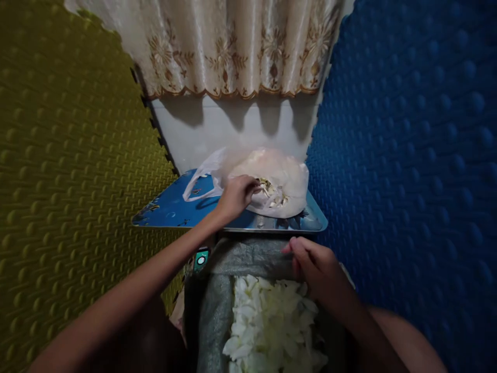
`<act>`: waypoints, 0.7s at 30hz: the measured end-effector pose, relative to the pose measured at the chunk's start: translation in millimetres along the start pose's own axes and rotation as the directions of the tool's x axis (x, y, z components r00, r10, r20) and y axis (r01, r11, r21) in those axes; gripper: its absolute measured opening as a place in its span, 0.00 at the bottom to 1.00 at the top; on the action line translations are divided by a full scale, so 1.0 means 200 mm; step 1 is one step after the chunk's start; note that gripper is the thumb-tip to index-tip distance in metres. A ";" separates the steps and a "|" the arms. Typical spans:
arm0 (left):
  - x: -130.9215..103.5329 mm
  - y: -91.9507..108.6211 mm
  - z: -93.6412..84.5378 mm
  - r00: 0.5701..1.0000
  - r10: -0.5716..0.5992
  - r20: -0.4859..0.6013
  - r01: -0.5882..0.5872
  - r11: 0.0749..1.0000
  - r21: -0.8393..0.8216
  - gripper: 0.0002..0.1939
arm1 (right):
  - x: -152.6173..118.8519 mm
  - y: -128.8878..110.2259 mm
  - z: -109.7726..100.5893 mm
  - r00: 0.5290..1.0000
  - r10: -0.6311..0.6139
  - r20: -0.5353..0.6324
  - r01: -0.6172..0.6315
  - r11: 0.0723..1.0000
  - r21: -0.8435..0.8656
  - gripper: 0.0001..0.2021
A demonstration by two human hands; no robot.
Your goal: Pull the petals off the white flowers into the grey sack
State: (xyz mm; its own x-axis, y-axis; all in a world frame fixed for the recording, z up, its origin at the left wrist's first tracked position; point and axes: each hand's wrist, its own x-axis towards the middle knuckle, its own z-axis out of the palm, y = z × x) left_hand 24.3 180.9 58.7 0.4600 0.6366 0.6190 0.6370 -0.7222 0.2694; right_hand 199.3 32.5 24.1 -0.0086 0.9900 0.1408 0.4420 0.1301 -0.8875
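My left hand (237, 196) reaches to the mouth of a white plastic bag (293, 178), its fingers closed at the left edge of the opening. Whether they grip the bag's rim or something small from inside cannot be seen. Small pale buds or flower pieces (275, 194) show in the opening. My right hand (315, 260) is held lower and to the right, thumb and fingers drawn together in a pinch. What it holds, if anything, is too small to make out. Just below it lies a mass of white flowers (267, 321) on a grey-green plastic sheet (217, 316).
The bag rests on a blue tray table (174, 207) with printed pictures. One bag handle (194, 194) loops out to its left. A yellow bumpy mat (77, 181) stands on the left, a blue one (407, 155) on the right. An embroidered curtain (233, 52) hangs behind.
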 end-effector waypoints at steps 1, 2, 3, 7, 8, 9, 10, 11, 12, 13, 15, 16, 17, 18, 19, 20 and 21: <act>-0.08 0.06 -0.02 0.998 0.044 -0.034 -0.045 0.999 -0.019 0.09 | 0.00 0.00 0.00 0.999 0.044 0.025 -0.048 0.987 0.153 0.23; -0.17 0.13 -0.05 0.995 0.093 -0.044 -0.095 0.994 -0.044 0.10 | 0.01 -0.01 0.01 0.995 0.075 0.064 -0.091 0.950 0.299 0.24; -0.25 0.20 -0.07 0.985 0.165 -0.051 -0.169 0.982 -0.088 0.10 | 0.01 -0.01 0.01 0.991 0.090 0.104 -0.126 0.898 0.422 0.25; -0.49 0.38 -0.12 0.956 0.290 0.039 -0.259 0.901 -0.347 0.08 | 0.00 -0.05 0.00 0.978 0.045 0.204 -0.169 0.739 0.652 0.22; -0.52 0.40 -0.12 0.959 0.276 0.065 -0.238 0.907 -0.348 0.08 | -0.01 -0.05 0.00 0.975 0.041 0.219 -0.182 0.714 0.676 0.20; -0.53 0.41 -0.12 0.958 0.280 0.069 -0.242 0.911 -0.334 0.07 | -0.01 -0.06 -0.01 0.971 0.036 0.237 -0.196 0.692 0.695 0.19; -0.53 0.42 -0.13 0.954 0.296 0.053 -0.265 0.909 -0.322 0.08 | -0.02 -0.06 -0.01 0.967 0.034 0.253 -0.210 0.671 0.711 0.18; -0.53 0.42 -0.13 0.948 0.316 0.027 -0.292 0.902 -0.319 0.09 | -0.02 -0.06 -0.01 0.963 0.034 0.268 -0.224 0.653 0.723 0.18; -0.52 0.42 -0.14 0.944 0.330 -0.005 -0.313 0.891 -0.330 0.10 | -0.02 -0.06 -0.01 0.960 0.029 0.278 -0.231 0.644 0.729 0.18; -0.52 0.43 -0.15 0.946 0.321 -0.032 -0.311 0.881 -0.357 0.12 | -0.02 -0.06 0.00 0.958 0.017 0.286 -0.231 0.639 0.734 0.17; -0.50 0.44 -0.17 0.973 0.222 -0.058 -0.224 0.869 -0.441 0.12 | -0.02 -0.06 0.02 0.954 -0.021 0.298 -0.218 0.633 0.743 0.17; -0.50 0.45 -0.17 0.988 0.139 -0.063 -0.152 0.861 -0.486 0.12 | -0.03 -0.06 0.04 0.955 -0.039 0.294 -0.202 0.640 0.741 0.17; -0.49 0.46 -0.17 0.997 0.053 -0.060 -0.077 0.850 -0.521 0.11 | -0.03 -0.06 0.06 0.962 -0.047 0.268 -0.171 0.662 0.730 0.17; -0.49 0.46 -0.17 0.998 -0.021 -0.057 -0.013 0.840 -0.543 0.10 | -0.04 -0.05 0.09 0.977 -0.045 0.209 -0.117 0.706 0.698 0.16; -0.49 0.46 -0.15 0.996 -0.077 -0.049 0.038 0.837 -0.546 0.10 | -0.04 -0.05 0.11 0.992 -0.041 0.118 -0.043 0.778 0.627 0.14; -0.49 0.46 -0.14 0.993 -0.108 -0.040 0.072 0.852 -0.519 0.09 | -0.05 -0.04 0.13 0.999 -0.052 0.006 0.041 0.864 0.501 0.13; -0.49 0.45 -0.11 0.994 -0.107 -0.024 0.085 0.887 -0.453 0.09 | -0.05 -0.03 0.15 0.991 -0.084 -0.108 0.116 0.937 0.330 0.12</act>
State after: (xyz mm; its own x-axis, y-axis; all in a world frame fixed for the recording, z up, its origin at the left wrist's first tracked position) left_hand 21.5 47.3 38.4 0.3737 0.7038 0.6042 0.3241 -0.7094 0.6259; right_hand 169.8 22.6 14.8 0.0514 0.9637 0.2620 0.1173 0.2547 -0.9599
